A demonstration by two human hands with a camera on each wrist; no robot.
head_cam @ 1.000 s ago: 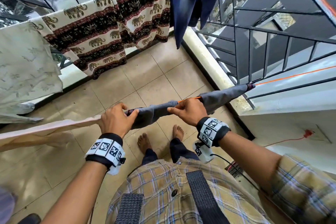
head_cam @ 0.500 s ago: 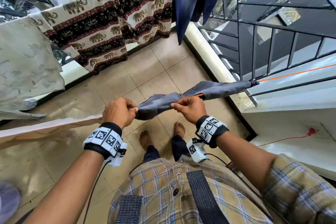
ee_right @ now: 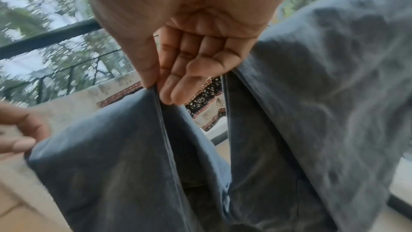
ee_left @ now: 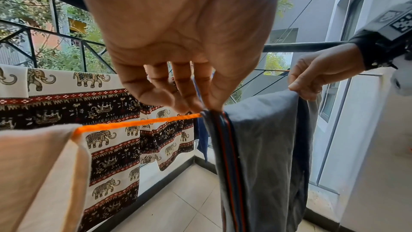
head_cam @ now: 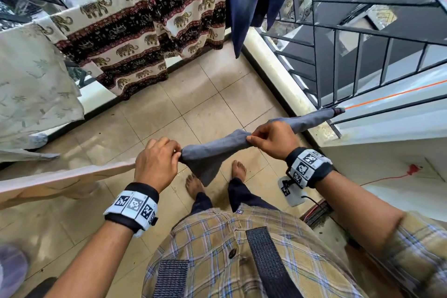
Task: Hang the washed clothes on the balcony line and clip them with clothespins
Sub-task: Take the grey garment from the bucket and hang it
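While draped over the orange line (ee_left: 138, 123): grey garment (head_cam: 212, 152) pinched at two points along its fold.
Left hand (head_cam: 154, 162) nipping the hemmed end, with its orange and dark edge stripes, between thumb and fingers (ee_left: 185, 93) right at the line; right hand (head_cam: 273, 140) pinching the fold farther along, thumb against fingers (ee_right: 176, 84). Probably held so to draw bunched cloth flat along the line ahead of clipping. Cloth plain grey, creased, hanging double on both sides, gathered thick between the hands. Hung just beside a beige cloth (ee_left: 40, 174) on the same line. No clothespin seen in any view.
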